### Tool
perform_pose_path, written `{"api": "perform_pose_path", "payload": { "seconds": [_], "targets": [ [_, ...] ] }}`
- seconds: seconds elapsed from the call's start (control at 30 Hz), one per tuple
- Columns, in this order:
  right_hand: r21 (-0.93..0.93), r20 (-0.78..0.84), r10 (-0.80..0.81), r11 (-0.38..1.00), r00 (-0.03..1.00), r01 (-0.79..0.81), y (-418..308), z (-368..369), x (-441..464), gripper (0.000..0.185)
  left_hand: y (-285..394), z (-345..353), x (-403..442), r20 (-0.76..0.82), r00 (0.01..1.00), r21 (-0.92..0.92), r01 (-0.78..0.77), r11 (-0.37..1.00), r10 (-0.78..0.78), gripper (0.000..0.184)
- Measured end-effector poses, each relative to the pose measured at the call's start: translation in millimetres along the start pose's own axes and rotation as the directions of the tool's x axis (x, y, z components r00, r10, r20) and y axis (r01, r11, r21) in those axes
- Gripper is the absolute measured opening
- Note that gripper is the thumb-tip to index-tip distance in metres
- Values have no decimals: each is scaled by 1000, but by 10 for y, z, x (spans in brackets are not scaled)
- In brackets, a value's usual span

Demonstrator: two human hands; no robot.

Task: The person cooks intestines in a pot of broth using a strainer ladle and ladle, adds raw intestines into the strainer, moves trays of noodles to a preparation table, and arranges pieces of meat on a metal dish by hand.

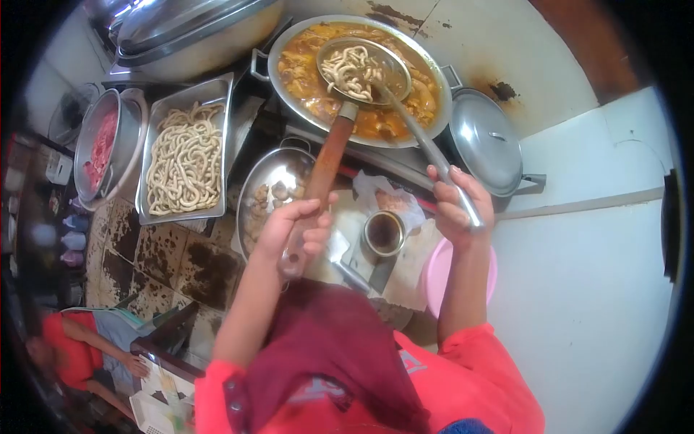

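My left hand (300, 231) is closed round the wooden handle (334, 155) of a round strainer (406, 81). The strainer is over the large pan of orange-brown stew (289, 108) and holds pale, curled, tube-like pieces (352, 69) that look like intestines. My right hand (463, 202) grips a long metal-handled ladle (419, 134). Its far end reaches into the strainer among the pale pieces, so the shape of its head is hidden.
Left of the stew, a metal tray (144, 210) holds more pale tubes, beside a pot of red meat (101, 148). Nearer are a pan with lumps (249, 188), a cup of dark liquid (383, 233), a spatula (350, 275) and a pink tub (434, 278). Another person (79, 347) sits lower left.
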State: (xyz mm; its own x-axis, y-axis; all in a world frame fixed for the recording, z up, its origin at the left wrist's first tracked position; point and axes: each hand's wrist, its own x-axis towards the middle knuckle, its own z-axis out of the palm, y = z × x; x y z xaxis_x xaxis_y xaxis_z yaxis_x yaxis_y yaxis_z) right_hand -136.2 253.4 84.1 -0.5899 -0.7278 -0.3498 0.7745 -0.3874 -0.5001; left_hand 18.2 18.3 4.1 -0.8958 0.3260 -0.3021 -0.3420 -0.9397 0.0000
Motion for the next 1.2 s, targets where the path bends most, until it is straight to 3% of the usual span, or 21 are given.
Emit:
{"api": "perform_pose_path", "payload": {
  "seconds": [0.1,0.2,0.37,0.43,0.5,0.6,0.63,0.73,0.87,1.0,1.03,1.2],
  "targets": [
    [-485,-167,-214,868,963,109,45,341,-132,28,-40,129,-77,-7,1000,-30,3,1000,-3,37],
    [-757,-225,-288,653,931,18,10,479,-178,26,-51,203,-95,-1,1000,-64,14,998,-14,37],
    [-900,-237,-422,435,875,-34,51,595,-286,22,-33,99,-18,-10,1000,-51,27,998,-28,31],
    [-932,-206,-490,361,847,-18,84,550,-294,21,-126,176,-87,-71,997,119,-20,993,29,34],
    [-948,-158,-556,316,816,32,106,479,-240,22,-238,392,-214,-109,993,213,-26,977,50,41],
    [-954,-114,-628,286,770,92,160,198,-104,24,-99,-31,-31,-26,1000,107,-5,994,8,44],
    [-954,-97,-650,276,754,115,158,100,-24,25,-143,-45,-22,-85,996,174,-23,984,38,43],
    [-968,-170,-650,249,741,-4,141,-106,124,25,-264,86,-77,-77,994,231,-54,972,74,44],
    [-994,23,-732,-91,681,-64,116,-659,382,28,-233,-4,-59,-87,994,213,-43,976,63,47],
    [-991,-124,-700,46,704,-129,137,-824,474,28,-251,-207,-1,-77,995,339,-37,940,67,52],
    [-972,-222,-640,208,735,-112,145,-767,465,22,-269,-233,15,-86,993,370,-38,928,75,54],
    [-918,-253,-538,397,804,-23,173,-900,502,16,-321,-337,85,-135,986,439,-27,898,96,59]
  ]
}}
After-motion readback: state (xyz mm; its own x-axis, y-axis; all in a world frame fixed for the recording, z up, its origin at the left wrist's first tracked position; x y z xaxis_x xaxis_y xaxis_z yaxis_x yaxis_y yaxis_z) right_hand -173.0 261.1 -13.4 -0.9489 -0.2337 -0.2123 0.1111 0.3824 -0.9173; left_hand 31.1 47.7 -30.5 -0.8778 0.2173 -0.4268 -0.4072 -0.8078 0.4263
